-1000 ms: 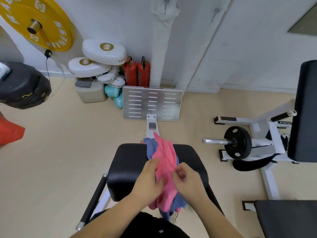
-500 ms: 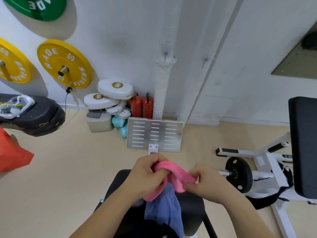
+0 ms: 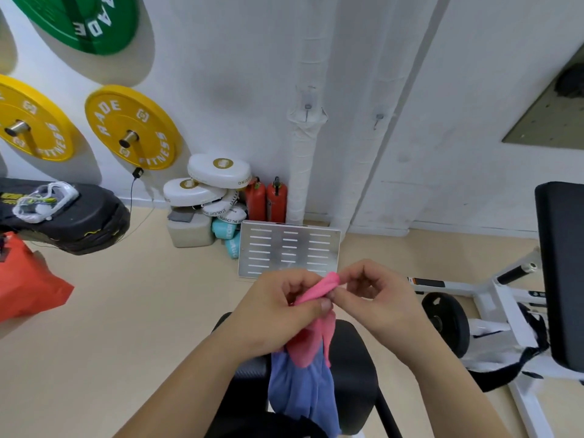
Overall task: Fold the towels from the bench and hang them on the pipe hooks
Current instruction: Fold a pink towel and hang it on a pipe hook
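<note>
The left hand (image 3: 278, 314) is curled round a pink towel (image 3: 316, 338), with the thumb pressed across the cloth. The right hand (image 3: 376, 298) pinches the bunched top end of the same towel between thumb and fingertips, its other fingers bent. Both hands are held close together above the bench (image 3: 355, 371).

A blue towel (image 3: 300, 393) hangs with the pink one from under the left hand and drops over the bench's black pad. I cannot tell whether the fingers grip it as well.

Beyond the bench a slotted metal plate (image 3: 289, 248) stands on the floor. Behind that plate two white wrapped pipes (image 3: 308, 172) run up the wall, each with a small hook (image 3: 307, 109) on it, both bare.

Beyond the bench and left of the pipes stand two red fire extinguishers (image 3: 267, 200), a pile of white pads (image 3: 218, 170), and yellow weight plates (image 3: 132, 128) on wall pegs under a green one (image 3: 79, 20). Right of the bench is a white machine frame carrying a black weight plate (image 3: 445, 324).
</note>
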Demonstrator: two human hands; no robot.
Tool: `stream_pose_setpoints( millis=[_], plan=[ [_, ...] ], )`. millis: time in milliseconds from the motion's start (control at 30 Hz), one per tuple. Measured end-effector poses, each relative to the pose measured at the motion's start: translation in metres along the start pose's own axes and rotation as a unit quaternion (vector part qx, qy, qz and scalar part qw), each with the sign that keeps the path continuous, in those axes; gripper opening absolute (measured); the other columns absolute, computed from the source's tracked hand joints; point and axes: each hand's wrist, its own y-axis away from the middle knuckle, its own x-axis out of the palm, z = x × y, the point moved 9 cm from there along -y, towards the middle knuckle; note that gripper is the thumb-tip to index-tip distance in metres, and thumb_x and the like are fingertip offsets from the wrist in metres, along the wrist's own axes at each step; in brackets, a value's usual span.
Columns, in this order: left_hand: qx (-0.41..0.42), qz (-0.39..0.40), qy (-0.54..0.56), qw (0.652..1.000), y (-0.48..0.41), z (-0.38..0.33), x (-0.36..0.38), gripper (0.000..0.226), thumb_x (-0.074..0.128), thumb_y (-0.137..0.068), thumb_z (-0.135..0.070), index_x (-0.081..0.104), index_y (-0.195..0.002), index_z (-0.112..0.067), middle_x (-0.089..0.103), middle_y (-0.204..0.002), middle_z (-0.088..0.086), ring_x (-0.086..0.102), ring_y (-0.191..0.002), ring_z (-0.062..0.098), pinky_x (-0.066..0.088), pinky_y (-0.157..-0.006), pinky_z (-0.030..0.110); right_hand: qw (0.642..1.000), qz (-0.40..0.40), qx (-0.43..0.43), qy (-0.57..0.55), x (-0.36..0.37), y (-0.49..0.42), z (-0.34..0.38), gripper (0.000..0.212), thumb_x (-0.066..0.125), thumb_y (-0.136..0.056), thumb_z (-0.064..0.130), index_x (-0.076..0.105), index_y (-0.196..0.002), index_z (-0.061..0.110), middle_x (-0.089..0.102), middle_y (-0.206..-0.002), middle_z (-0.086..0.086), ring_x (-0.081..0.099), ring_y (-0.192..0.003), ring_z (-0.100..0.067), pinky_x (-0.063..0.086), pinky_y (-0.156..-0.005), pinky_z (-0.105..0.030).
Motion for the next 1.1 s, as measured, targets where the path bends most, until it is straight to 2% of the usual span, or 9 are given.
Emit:
stream_pose_setpoints(
  millis=[100, 200, 367, 433, 500, 600, 700, 867, 1100],
  plan=[
    [-0.016, -0.018, 0.071, 0.997, 0.005, 0.004, -0.008, 0.013, 0.073, -0.088, -0.027, 0.077, -0.098, -0.021, 0.079, -0.098, 0.01, 0.072, -0.094, 0.045, 0.046, -0.08, 0.079, 0.99, 0.118, 0.063, -0.04, 0.012, 0.008, -0.031, 0.053, 0.089, -0.078, 0.021, 0.067, -0.124, 0.035, 0.071, -0.121, 0.013, 0.062, -0.12, -0.002, 0.049, -0.102, -0.031],
    [-0.011, -0.023, 0.121, 0.992, 0.005, -0.003, -0.007, 0.014, 0.072, -0.093, -0.025, 0.076, -0.104, -0.018, 0.078, -0.101, 0.013, 0.071, -0.093, 0.04, 0.05, -0.086, 0.073, 0.964, 0.239, 0.1, -0.065, 0.042, 0.023, -0.05, 0.051, 0.086, -0.082, 0.015, 0.067, -0.129, 0.023, 0.072, -0.128, 0.002, 0.064, -0.126, -0.015, 0.05, -0.109, -0.035],
    [0.019, -0.068, 0.093, 0.993, -0.004, -0.008, -0.019, 0.019, 0.06, -0.1, -0.008, 0.077, -0.108, -0.013, 0.079, -0.105, 0.002, 0.072, -0.103, 0.014, 0.055, -0.094, 0.025, 0.984, 0.132, 0.091, 0.072, 0.033, 0.017, -0.08, 0.016, 0.069, -0.085, 0.03, 0.075, -0.098, 0.023, 0.076, -0.095, -0.008, 0.069, -0.096, -0.033, 0.055, -0.091, -0.057],
    [0.018, -0.101, 0.065, 0.993, -0.009, -0.008, -0.03, 0.018, 0.063, -0.099, -0.012, 0.079, -0.106, -0.017, 0.079, -0.1, -0.008, 0.07, -0.095, 0.003, 0.052, -0.088, 0.016, 0.987, 0.097, 0.083, 0.098, 0.024, 0.013, -0.081, 0.013, 0.064, -0.091, 0.026, 0.075, -0.098, 0.029, 0.075, -0.092, -0.003, 0.068, -0.092, -0.028, 0.057, -0.086, -0.049],
    [0.014, -0.149, 0.043, 0.988, -0.015, -0.007, -0.043, 0.014, 0.067, -0.097, -0.016, 0.08, -0.1, -0.021, 0.076, -0.086, -0.014, 0.065, -0.08, -0.003, 0.049, -0.076, 0.01, 0.995, 0.038, 0.081, 0.038, 0.015, 0.008, -0.075, 0.031, 0.059, -0.098, 0.007, 0.074, -0.102, 0.034, 0.076, -0.096, 0.008, 0.07, -0.094, -0.015, 0.057, -0.083, -0.03],
    [0.0, -0.19, 0.05, 0.981, -0.022, -0.003, -0.055, 0.009, 0.073, -0.093, -0.019, 0.08, -0.089, -0.02, 0.073, -0.075, -0.012, 0.062, -0.07, -0.003, 0.048, -0.067, 0.009, 0.995, -0.036, 0.089, -0.028, 0.009, 0.001, -0.066, 0.041, 0.054, -0.097, -0.002, 0.069, -0.109, 0.034, 0.075, -0.101, 0.016, 0.07, -0.097, -0.006, 0.053, -0.079, -0.013],
    [-0.024, -0.18, 0.078, 0.98, -0.025, 0.004, -0.051, 0.01, 0.075, -0.091, -0.017, 0.078, -0.082, -0.015, 0.071, -0.07, -0.008, 0.061, -0.065, 0.0, 0.048, -0.061, 0.012, 0.998, -0.013, 0.057, -0.003, 0.023, -0.005, -0.048, 0.034, 0.073, -0.089, 0.018, 0.067, -0.115, 0.039, 0.072, -0.114, 0.018, 0.065, -0.112, 0.001, 0.048, -0.09, -0.011],
    [-0.038, -0.117, 0.093, 0.988, -0.027, 0.013, -0.038, 0.015, 0.072, -0.093, -0.016, 0.076, -0.08, -0.008, 0.076, -0.078, 0.01, 0.067, -0.07, 0.011, 0.056, -0.067, 0.024, 1.0, 0.0, 0.011, -0.019, 0.052, -0.012, -0.026, 0.013, 0.076, -0.089, 0.015, 0.077, -0.094, 0.027, 0.078, -0.094, 0.007, 0.071, -0.096, -0.011, 0.057, -0.088, -0.032],
    [-0.059, -0.137, 0.083, 0.985, -0.036, 0.03, -0.066, 0.011, 0.075, -0.09, -0.017, 0.078, -0.081, -0.015, 0.073, -0.073, 0.001, 0.063, -0.067, 0.006, 0.051, -0.063, 0.02, 0.99, 0.115, 0.073, 0.034, 0.076, -0.025, -0.061, 0.023, 0.07, -0.089, 0.01, 0.076, -0.096, 0.031, 0.078, -0.094, 0.002, 0.073, -0.093, -0.017, 0.056, -0.094, -0.034]
  ],
)
